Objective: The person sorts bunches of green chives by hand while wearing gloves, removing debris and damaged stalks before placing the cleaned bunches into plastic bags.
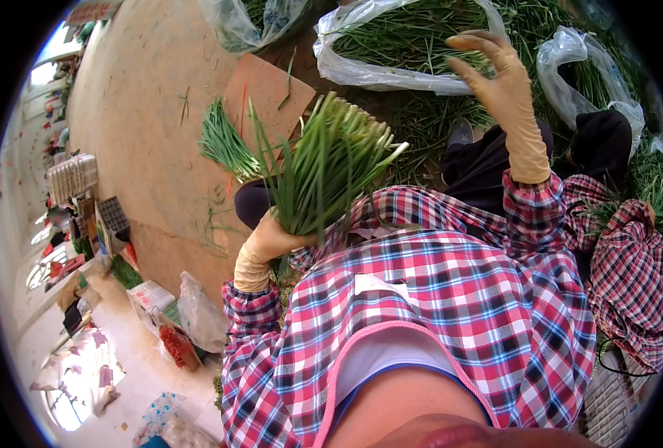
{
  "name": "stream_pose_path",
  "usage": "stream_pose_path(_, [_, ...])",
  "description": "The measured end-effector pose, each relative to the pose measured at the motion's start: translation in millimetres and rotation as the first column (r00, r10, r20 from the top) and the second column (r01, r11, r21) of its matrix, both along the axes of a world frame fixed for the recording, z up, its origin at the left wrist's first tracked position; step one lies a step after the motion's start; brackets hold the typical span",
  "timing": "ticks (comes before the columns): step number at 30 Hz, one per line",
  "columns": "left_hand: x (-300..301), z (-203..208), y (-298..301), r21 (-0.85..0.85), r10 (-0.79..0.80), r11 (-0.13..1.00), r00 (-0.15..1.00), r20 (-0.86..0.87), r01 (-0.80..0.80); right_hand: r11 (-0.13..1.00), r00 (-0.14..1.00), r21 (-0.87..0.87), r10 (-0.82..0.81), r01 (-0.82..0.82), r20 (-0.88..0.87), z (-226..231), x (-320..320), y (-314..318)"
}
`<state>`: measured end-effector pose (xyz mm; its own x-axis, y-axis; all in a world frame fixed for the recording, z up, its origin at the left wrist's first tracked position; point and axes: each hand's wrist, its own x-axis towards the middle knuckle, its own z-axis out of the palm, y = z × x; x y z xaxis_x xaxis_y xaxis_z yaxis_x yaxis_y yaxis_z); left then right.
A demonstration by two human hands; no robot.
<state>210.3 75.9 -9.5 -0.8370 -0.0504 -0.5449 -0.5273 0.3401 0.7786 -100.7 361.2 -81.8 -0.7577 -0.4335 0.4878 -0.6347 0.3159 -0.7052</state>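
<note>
My left hand (273, 243), in a tan glove, is wrapped round a thick bunch of garlic chives (331, 164) in front of my body. The pale cut ends point up and to the right, and loose leaves hang on the left side. My right hand (499, 78), gloved too, is raised at the upper right with curved fingers apart and nothing in them. Behind its fingertips lies an open clear plastic bag (413, 81) full of long green chives. A smaller bunch of chives (228, 142) rests on the floor beyond my left hand, partly beside a brown board (268, 93).
More plastic bags of greens stand at the top (253, 30) and right (589, 56). Loose chives (421, 127) cover the ground near my legs. At left are a black crate (115, 216), a white box (152, 302) and a box of red ties (178, 347).
</note>
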Motion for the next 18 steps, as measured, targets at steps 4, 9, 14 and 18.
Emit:
stream_pose_path(4, [-12.8,-0.1,5.5,-0.237,-0.193,0.955,0.980,-0.050,0.176,0.862,0.884,0.199,0.462,-0.466,0.068,41.6,68.1,-54.6])
stream_pose_path(9, [-12.1,5.8,7.2,-0.487,-0.175,0.861,0.984,-0.012,0.147,0.876,0.890,0.169,0.432,-0.452,0.144,17.6,77.5,-50.0])
stream_pose_path(14, [-4.2,12.1,3.2,-0.742,-0.268,0.664,0.955,-0.125,0.089,0.998,0.997,0.068,0.003,0.002,-0.074,-20.1,17.8,-16.9])
stream_pose_path(18, [-11.5,21.5,6.0,-0.861,-0.418,0.483,0.906,-0.069,0.158,0.966,0.970,0.149,0.224,-0.209,-0.089,19.4,14.4,-15.6])
